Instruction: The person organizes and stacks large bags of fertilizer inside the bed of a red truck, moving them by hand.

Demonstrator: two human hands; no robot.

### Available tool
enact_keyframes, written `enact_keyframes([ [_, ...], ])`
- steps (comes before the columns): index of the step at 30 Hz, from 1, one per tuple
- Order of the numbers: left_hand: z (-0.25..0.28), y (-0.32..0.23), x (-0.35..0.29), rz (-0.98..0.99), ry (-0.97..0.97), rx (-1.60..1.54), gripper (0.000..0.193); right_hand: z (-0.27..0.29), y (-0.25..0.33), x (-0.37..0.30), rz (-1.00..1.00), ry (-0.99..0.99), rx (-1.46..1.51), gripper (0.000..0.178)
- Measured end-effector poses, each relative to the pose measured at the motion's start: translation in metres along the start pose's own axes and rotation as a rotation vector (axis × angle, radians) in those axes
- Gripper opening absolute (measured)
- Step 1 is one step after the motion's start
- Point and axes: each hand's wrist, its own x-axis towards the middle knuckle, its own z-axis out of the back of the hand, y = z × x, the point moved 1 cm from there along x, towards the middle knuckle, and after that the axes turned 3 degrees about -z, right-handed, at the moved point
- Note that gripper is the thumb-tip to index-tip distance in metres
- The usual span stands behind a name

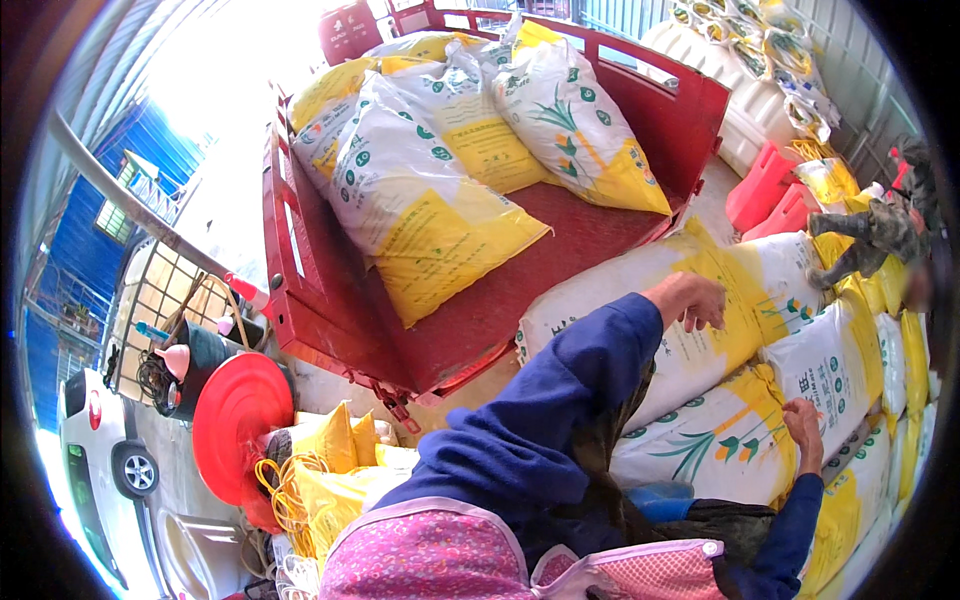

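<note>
Pink apron [430, 550] nearest; left hand [692, 299] at three o'clock, right hand [804, 430] at four, each grip loosely curled, seemingly empty; bulky sacks [700, 440] suit both palms.

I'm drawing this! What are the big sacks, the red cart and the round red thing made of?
Big sacks: probably woven plastic, slightly shiny, with crisp creases. Red cart: likely painted metal, glossy, with flat sides. Round red thing: maybe smooth plastic, evenly coloured.

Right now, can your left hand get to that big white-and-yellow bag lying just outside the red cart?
Probably yes: the left hand is over the white-and-yellow bag, holding nothing I can see, and nothing seems to block it.
</note>
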Motion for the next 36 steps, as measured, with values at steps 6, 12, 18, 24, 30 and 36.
enact_keyframes([
  [6, -0.001, -0.004, 0.008, -0.063, 0.017, -0.022, 0.038, -0.002, -0.01, -0.011, 0.015, -0.053, -0.04, 0.029],
  [12, 0.003, 0.055, 0.041, -0.257, 0.043, -0.044, 0.029, -0.021, -0.011, 0.021, 0.221, -0.059, -0.115, 0.019],
  [18, 0.004, 0.024, 0.033, -0.127, 0.014, -0.169, 0.028, -0.01, -0.018, 0.013, 0.1, 0.103, -0.049, 0.021],
  [24, -0.003, -0.018, 0.017, -0.02, 0.011, -0.176, 0.038, -0.016, -0.026, -0.007, 0.039, -0.088, 0.035, 0.023],
  [30, -0.008, -0.004, 0.022, -0.042, 0.059, -0.192, 0.041, -0.035, -0.043, 0.004, -0.069, -0.084, 0.149, 0.021],
  [36, -0.004, -0.017, 0.015, -0.01, 0.027, -0.146, 0.04, -0.011, -0.015, -0.001, -0.07, 0.001, -0.046, 0.024],
])
